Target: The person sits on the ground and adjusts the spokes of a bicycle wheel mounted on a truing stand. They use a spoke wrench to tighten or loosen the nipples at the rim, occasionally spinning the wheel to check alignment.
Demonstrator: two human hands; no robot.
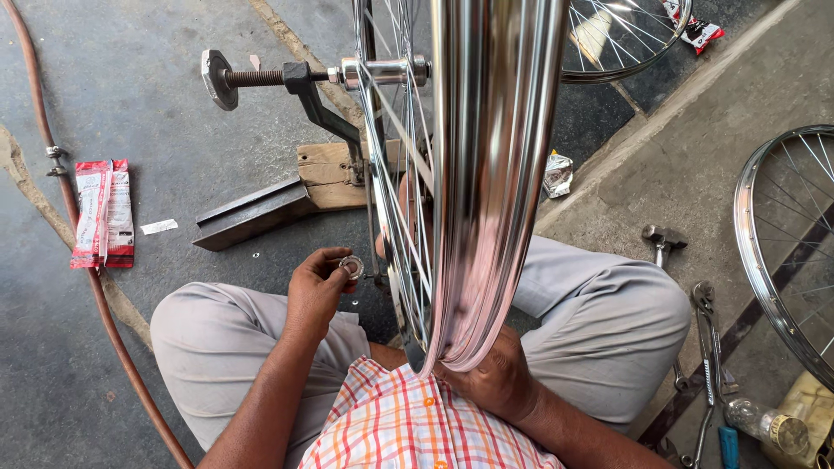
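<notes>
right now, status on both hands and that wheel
Left hand pinches small round metal part in its fingers. Right hand grips shiny wheel rim at bottom edge. Wheel upright on truing stand; spokes between the hands.

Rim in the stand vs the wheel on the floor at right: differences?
The rim in the stand stands upright on an axle; the floor wheel lies flat. The right hand grips the first; nothing touches the second. The first blurs; the second looks sharp. Both are shiny and spoked.

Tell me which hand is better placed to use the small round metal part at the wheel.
Left, probably. The left hand already pinches the small metal part beside the spokes; the right hand is occupied gripping the rim.
</notes>
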